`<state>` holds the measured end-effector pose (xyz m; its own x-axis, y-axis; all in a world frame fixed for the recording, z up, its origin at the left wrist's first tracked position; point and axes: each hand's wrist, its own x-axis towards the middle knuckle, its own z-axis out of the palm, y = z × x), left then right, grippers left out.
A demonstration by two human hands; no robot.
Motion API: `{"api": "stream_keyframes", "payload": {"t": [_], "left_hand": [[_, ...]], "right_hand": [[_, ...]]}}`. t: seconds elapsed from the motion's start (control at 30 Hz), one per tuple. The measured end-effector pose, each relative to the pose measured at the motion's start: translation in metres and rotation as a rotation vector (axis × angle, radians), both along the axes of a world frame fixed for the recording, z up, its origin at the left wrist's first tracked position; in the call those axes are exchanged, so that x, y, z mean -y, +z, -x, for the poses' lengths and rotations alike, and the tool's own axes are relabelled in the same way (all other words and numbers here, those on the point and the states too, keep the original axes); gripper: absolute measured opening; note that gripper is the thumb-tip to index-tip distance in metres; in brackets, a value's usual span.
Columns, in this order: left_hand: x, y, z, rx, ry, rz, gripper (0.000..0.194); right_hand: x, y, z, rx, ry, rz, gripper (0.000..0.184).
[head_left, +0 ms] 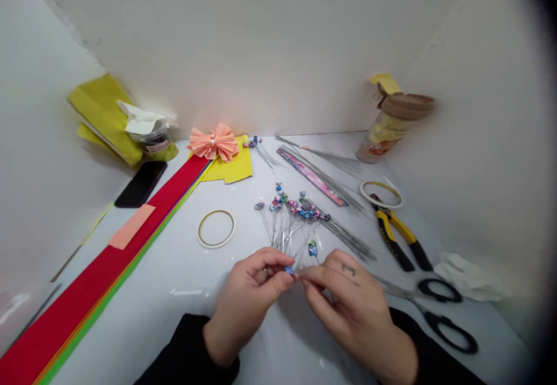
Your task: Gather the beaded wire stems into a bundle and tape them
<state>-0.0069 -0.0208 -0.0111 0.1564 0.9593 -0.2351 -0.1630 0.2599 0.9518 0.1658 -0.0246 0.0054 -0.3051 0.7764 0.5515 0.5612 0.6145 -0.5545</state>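
Note:
My left hand (249,299) and my right hand (348,309) meet at the fingertips in front of me, pinching a thin wire stem (300,267) with a small blue bead flower (289,269) at its end. Just beyond my fingers lies a loose bunch of wire stems topped with blue, pink and purple bead flowers (287,213). Another blue flower (312,249) stands close above my right hand. My fingers hide part of the held wire.
Bare wires (343,237), yellow-handled pliers (398,237) and black-handled scissors (429,315) lie to the right. Tape rolls (216,229), coloured paper sheets (87,274), a peach paper flower (213,144), a phone (141,184) and a jar (391,132) surround the hands.

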Motion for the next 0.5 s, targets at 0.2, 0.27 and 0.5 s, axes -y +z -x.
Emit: {"api": "stream_keyframes", "payload": {"t": [0.2, 0.27, 0.5], "left_hand": [[0.0001, 0.001, 0.001, -0.043, -0.012, -0.065, 0.012], [-0.0002, 0.001, 0.0011, -0.052, -0.013, -0.071, 0.013], [-0.0006, 0.002, 0.0008, -0.072, -0.021, -0.083, 0.014]], "right_hand": [[-0.0005, -0.0016, -0.001, 0.014, 0.013, -0.001, 0.012], [-0.0006, -0.0018, -0.0016, 0.017, 0.012, -0.007, 0.011], [-0.0008, -0.0016, 0.0, 0.032, 0.012, 0.007, 0.013]]}}
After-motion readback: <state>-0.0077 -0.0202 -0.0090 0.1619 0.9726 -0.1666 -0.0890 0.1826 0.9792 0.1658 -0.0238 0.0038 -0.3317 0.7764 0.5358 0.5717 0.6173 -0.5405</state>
